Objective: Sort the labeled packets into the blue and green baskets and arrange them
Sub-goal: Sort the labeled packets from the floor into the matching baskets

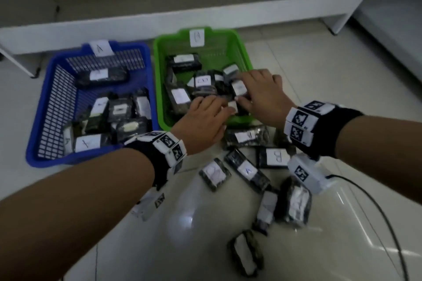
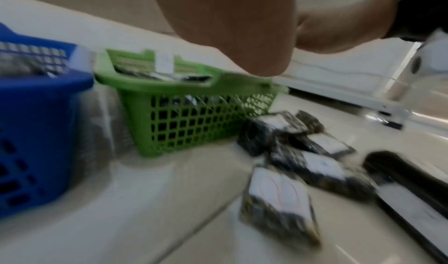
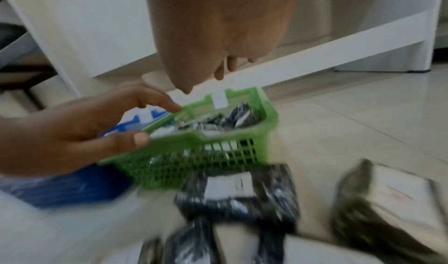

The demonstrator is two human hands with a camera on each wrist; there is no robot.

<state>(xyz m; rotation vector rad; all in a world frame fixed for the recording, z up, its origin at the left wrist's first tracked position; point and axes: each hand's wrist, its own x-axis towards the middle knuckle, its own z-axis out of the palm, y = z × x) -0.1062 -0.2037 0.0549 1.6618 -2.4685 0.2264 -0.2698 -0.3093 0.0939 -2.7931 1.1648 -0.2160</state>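
The blue basket (image 1: 68, 159) tagged A stands at the left and holds several dark packets with white labels. The green basket (image 1: 157, 64) tagged B stands to its right, also with several packets inside. Both my hands hover over its near right corner. My left hand (image 1: 222, 104) reaches in with relaxed fingers, thumb beside a small labelled packet (image 1: 233, 106). My right hand (image 1: 244, 89) spreads its fingers on top of packets there, beside one with a white label (image 1: 238, 88). The right wrist view shows nothing between my left hand's (image 3: 72, 134) thumb and fingers. Both wrist views are blurred.
Several loose packets lie on the glossy tile floor in front of the green basket, among them one marked B (image 1: 274, 157) and one marked A (image 1: 247, 170). A white low shelf unit (image 1: 205, 13) runs behind the baskets. A black cable (image 1: 376, 207) curves over the floor at the right.
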